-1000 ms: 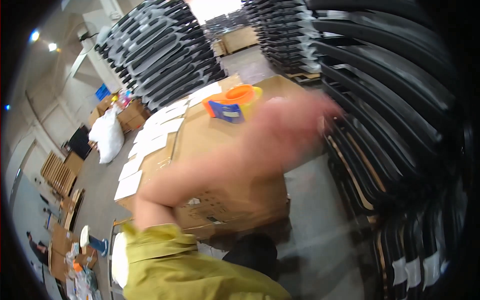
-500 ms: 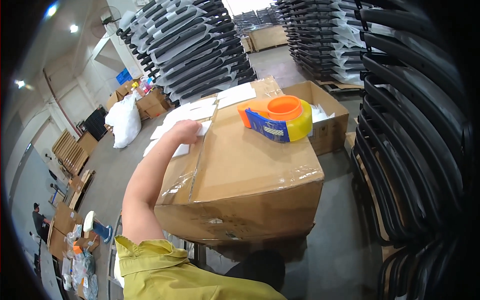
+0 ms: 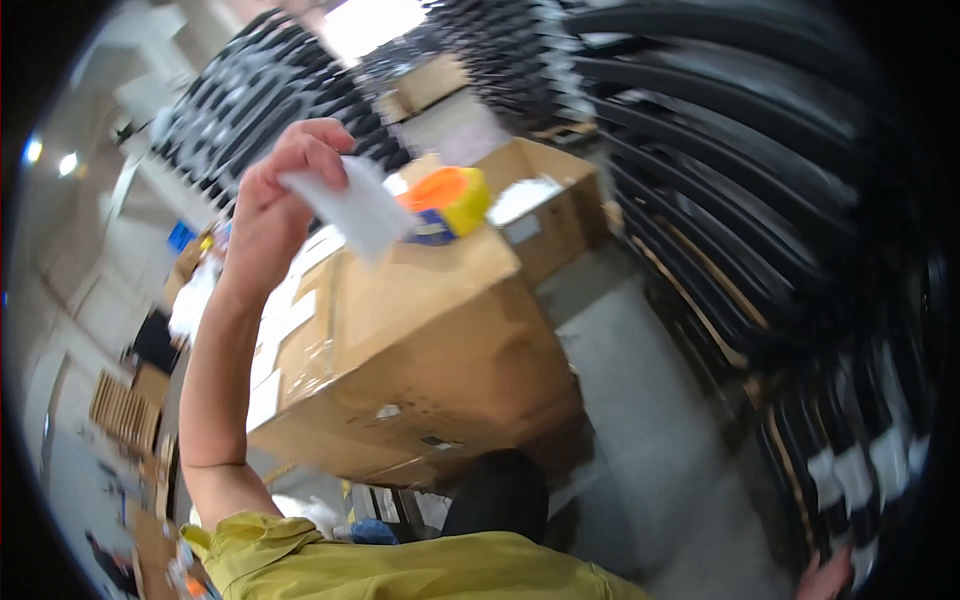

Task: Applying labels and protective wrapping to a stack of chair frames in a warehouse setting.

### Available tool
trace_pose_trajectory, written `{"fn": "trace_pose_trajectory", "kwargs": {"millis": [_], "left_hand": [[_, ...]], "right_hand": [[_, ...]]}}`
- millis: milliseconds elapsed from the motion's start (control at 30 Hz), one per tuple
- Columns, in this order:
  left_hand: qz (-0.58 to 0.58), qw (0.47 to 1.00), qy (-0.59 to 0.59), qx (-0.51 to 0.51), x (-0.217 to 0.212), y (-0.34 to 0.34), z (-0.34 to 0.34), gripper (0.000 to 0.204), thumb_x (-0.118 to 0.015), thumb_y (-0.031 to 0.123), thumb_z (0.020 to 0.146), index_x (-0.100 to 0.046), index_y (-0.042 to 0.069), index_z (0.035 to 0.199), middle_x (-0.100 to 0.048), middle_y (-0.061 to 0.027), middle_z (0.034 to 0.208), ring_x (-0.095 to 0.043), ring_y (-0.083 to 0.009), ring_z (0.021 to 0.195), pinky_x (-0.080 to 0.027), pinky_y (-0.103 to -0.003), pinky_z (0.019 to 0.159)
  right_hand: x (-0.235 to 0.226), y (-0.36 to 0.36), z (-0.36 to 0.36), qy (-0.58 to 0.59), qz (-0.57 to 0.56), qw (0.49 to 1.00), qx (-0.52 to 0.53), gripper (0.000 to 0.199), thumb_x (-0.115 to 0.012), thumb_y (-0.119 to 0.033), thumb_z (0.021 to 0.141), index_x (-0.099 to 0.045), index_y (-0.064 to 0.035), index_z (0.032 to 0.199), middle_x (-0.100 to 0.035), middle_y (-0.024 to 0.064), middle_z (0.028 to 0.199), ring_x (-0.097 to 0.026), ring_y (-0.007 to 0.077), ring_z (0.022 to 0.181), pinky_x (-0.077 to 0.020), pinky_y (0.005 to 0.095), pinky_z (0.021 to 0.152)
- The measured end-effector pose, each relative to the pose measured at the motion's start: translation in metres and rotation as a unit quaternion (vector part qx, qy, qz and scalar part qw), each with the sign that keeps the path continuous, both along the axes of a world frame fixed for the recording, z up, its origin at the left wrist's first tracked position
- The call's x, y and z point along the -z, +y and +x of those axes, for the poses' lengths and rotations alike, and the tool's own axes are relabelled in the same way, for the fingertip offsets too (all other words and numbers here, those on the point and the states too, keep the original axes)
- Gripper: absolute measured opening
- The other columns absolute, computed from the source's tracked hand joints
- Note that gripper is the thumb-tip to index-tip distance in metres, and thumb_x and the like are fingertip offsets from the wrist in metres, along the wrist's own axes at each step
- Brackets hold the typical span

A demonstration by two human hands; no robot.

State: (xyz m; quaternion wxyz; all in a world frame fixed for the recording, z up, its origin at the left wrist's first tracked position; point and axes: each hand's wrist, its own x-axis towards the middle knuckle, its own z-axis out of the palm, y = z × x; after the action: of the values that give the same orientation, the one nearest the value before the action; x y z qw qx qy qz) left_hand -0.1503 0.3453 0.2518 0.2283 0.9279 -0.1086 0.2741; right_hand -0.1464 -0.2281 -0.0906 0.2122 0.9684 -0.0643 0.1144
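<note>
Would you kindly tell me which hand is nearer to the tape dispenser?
Left. The left hand holds a white sheet just left of the tape dispenser; the right hand is far off, lower right.

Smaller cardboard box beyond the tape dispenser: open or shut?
Open: the smaller cardboard box has no cover across its top, and white material shows inside.

Before you, a carton (image 3: 450,390) serves as the tabletop: white sheets (image 3: 300,312) lie along its left side, and a tape dispenser (image 3: 452,208) rests toward the far right.
</note>
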Motion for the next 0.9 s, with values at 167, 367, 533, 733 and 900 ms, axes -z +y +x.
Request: {"fn": "trace_pose_trajectory", "kwargs": {"millis": [167,367,533,733,900], "left_hand": [[0.053,0.881,0.314,0.349,0.078,-0.148,0.053,0.015,-0.059,-0.008,0.062,-0.060,0.007,0.063,-0.055,-0.0045,0.082,-0.051,-0.0152,0.079,-0.041,-0.025,0.071],[-0.039,0.702,0.440,0.558,0.199,-0.252,0.090,0.014,-0.058,-0.009,0.064,-0.059,0.005,0.063,-0.058,-0.0042,0.082,-0.055,-0.0149,0.078,-0.043,-0.025,0.067],[0.000,0.728,0.310,0.611,0.261,-0.317,0.102,0.022,-0.053,-0.009,0.068,-0.059,0.006,0.083,-0.058,-0.0092,0.089,-0.056,-0.0240,0.084,-0.045,-0.029,0.072],[0.121,0.854,0.142,0.485,0.325,-0.326,0.131,0.024,-0.050,-0.002,0.075,-0.053,0.002,0.098,-0.055,-0.0158,0.098,-0.052,-0.0310,0.092,-0.043,-0.036,0.079],[0.218,0.879,0.048,0.421,0.330,-0.346,0.132,0.025,-0.056,0.010,0.072,-0.053,0.000,0.095,-0.056,-0.0146,0.093,-0.054,-0.0290,0.086,-0.043,-0.036,0.075]], "right_hand": [[-0.044,0.067,-0.028,-0.077,0.494,0.841,-0.208,0.043,-0.061,-0.014,0.070,-0.049,-0.0042,0.110,-0.051,0.0134,0.110,-0.045,0.0293,0.106,-0.0345,0.0352,0.089],[-0.066,0.114,0.017,0.110,0.700,0.573,-0.413,0.048,-0.066,-0.025,0.069,-0.049,-0.0018,0.108,-0.053,0.0152,0.106,-0.050,0.0236,0.098,-0.0388,0.0304,0.084],[0.017,0.085,0.001,0.402,0.776,0.432,-0.224,0.043,-0.061,-0.023,0.074,-0.049,0.0036,0.105,-0.059,0.0086,0.093,-0.053,0.0140,0.086,-0.0403,0.0258,0.078],[0.186,0.074,-0.032,0.154,0.927,0.338,0.052,0.024,-0.056,-0.016,0.077,-0.056,0.0009,0.095,-0.060,0.0055,0.086,-0.053,0.0105,0.078,-0.0423,0.0259,0.071],[0.204,0.070,0.033,0.023,0.943,0.329,0.052,0.022,-0.055,-0.012,0.078,-0.056,0.0005,0.096,-0.059,0.0044,0.086,-0.052,0.0102,0.079,-0.0419,0.0256,0.071]]}}
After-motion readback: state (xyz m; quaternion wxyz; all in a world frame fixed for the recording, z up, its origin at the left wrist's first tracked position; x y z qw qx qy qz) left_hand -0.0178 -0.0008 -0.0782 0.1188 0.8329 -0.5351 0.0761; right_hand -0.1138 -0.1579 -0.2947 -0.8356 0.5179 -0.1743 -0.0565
